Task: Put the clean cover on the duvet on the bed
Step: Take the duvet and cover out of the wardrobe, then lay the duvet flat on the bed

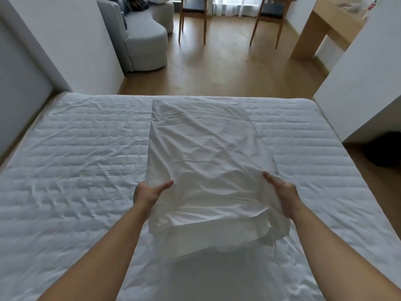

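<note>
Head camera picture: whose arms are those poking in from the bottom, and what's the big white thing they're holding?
Those arms belong to a person wearing a camera on their head, so you see what they see, looking down at a bed. There is no robot here. The left hand and the right hand each grip one side of a folded white duvet cover. Its near end looks lifted, while its far end lies on the bed. Under it a quilted white duvet is spread flat. Past the bed stand a grey sofa, wooden chairs and a wooden desk.

cover on bed, chairs behind
</note>
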`<action>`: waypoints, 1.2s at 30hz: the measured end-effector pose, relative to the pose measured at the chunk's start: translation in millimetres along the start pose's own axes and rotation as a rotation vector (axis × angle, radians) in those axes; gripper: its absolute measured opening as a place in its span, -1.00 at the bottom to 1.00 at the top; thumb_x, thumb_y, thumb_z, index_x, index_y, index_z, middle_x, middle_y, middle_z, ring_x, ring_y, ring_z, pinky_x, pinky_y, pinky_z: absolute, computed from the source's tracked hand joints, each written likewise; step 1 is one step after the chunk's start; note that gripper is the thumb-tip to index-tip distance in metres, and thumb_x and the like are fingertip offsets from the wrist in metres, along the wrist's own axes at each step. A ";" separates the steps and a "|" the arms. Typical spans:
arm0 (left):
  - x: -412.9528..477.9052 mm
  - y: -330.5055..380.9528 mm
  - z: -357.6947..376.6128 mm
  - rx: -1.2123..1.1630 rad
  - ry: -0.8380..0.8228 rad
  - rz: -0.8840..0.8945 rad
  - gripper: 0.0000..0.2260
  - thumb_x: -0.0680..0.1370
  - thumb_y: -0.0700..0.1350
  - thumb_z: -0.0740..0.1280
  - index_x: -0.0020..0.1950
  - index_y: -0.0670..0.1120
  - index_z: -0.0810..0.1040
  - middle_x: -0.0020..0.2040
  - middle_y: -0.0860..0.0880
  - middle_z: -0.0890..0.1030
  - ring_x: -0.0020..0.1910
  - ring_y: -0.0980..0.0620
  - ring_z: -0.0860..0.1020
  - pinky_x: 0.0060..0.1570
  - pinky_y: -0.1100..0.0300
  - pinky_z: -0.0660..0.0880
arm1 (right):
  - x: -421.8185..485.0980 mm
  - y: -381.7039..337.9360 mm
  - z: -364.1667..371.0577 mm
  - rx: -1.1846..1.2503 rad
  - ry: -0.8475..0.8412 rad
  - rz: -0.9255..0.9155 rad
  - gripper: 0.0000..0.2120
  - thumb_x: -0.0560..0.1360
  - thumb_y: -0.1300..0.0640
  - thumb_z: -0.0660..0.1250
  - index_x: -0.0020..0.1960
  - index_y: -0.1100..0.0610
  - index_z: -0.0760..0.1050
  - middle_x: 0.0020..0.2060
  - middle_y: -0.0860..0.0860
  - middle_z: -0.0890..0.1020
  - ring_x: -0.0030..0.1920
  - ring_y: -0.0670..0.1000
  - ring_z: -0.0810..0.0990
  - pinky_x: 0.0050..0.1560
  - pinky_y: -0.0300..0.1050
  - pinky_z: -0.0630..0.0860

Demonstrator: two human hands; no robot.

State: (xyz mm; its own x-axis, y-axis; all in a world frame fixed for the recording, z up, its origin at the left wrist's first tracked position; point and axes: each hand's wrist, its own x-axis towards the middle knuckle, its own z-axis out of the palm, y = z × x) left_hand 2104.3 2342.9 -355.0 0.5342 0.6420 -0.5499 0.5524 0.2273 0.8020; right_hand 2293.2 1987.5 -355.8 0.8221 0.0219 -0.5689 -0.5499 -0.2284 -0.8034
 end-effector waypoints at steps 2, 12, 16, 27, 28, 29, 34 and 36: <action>-5.4 6.5 8.9 0.061 0.026 -0.015 -0.36 0.13 0.10 0.71 0.10 -0.12 0.66 -0.03 -0.09 0.73 -0.06 -0.15 0.70 0.02 -0.13 0.66 | 3.0 -14.7 -8.6 0.005 -0.240 0.130 -0.30 0.23 -0.28 0.64 0.19 0.14 0.65 0.04 0.14 0.73 0.02 0.20 0.73 -0.07 0.07 0.68; -27.8 23.5 41.8 -0.114 -0.186 -0.243 -0.22 0.34 0.11 0.63 0.45 -0.13 0.45 0.32 -0.14 0.60 0.32 -0.20 0.55 0.39 -0.16 0.43 | 15.5 -30.0 -13.5 -0.016 -0.575 0.241 -0.56 0.43 -0.03 0.52 0.25 0.11 0.65 0.13 0.17 0.70 0.11 0.20 0.70 0.02 0.08 0.66; -43.4 37.3 56.7 -0.158 -0.170 -0.215 -0.41 0.29 -0.04 0.66 0.25 -0.21 0.62 0.14 -0.20 0.69 0.12 -0.22 0.66 0.21 -0.19 0.57 | 2.0 -32.5 -2.1 -0.068 -0.595 0.239 -0.63 0.50 0.06 0.45 0.27 0.15 0.62 0.16 0.19 0.68 0.18 0.24 0.66 0.18 0.12 0.61; -28.1 120.4 -70.9 0.173 0.028 0.308 -0.66 0.27 -0.17 0.57 0.00 0.03 0.64 -0.04 0.00 0.71 -0.04 -0.04 0.68 0.04 -0.04 0.66 | -100.6 -85.0 152.8 0.068 -0.568 -0.026 -0.89 0.47 0.32 0.44 -0.05 0.20 0.71 -0.17 0.14 0.75 -0.25 0.11 0.74 -0.40 -0.10 0.61; -22.5 120.7 -96.4 0.228 0.048 0.337 -0.67 0.31 -0.18 0.57 0.02 0.05 0.62 -0.03 0.02 0.70 -0.03 -0.03 0.67 0.05 -0.03 0.65 | -112.5 -85.8 178.6 0.071 -0.575 -0.033 -0.89 0.46 0.32 0.44 -0.08 0.20 0.72 -0.19 0.14 0.75 -0.27 0.10 0.74 -0.41 -0.11 0.60; -15.2 119.5 -124.1 0.276 0.067 0.361 -0.66 0.34 -0.18 0.56 0.05 0.05 0.60 -0.02 0.01 0.69 -0.02 -0.03 0.66 0.06 -0.03 0.64 | -123.7 -85.4 205.5 0.070 -0.576 -0.038 -0.89 0.45 0.33 0.45 -0.07 0.21 0.71 -0.20 0.15 0.74 -0.28 0.11 0.74 -0.41 -0.11 0.60; 41.6 88.4 -280.0 0.422 0.153 0.428 -0.59 0.40 -0.08 0.56 0.21 0.03 0.57 0.08 -0.02 0.67 0.08 -0.09 0.62 0.12 0.00 0.59 | -173.7 -63.0 362.4 0.023 -0.581 -0.060 -0.76 0.42 0.34 0.47 0.09 0.26 0.65 -0.16 0.18 0.74 -0.24 0.15 0.74 -0.35 -0.08 0.61; 72.5 72.7 -336.3 0.481 0.170 0.437 -0.55 0.42 -0.07 0.55 0.28 -0.04 0.57 0.12 -0.05 0.67 0.09 -0.12 0.62 0.10 0.02 0.57 | -188.5 -47.3 431.5 0.034 -0.530 -0.072 -0.72 0.41 0.35 0.48 0.11 0.24 0.63 -0.14 0.17 0.74 -0.19 0.16 0.74 -0.32 -0.05 0.62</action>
State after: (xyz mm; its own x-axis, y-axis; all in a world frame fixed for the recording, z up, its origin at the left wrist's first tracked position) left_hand 1968.0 2652.2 -258.1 0.6872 0.7161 -0.1222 0.5529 -0.4065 0.7274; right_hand 2100.6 2414.2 -286.3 0.6755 0.5273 -0.5154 -0.5065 -0.1763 -0.8440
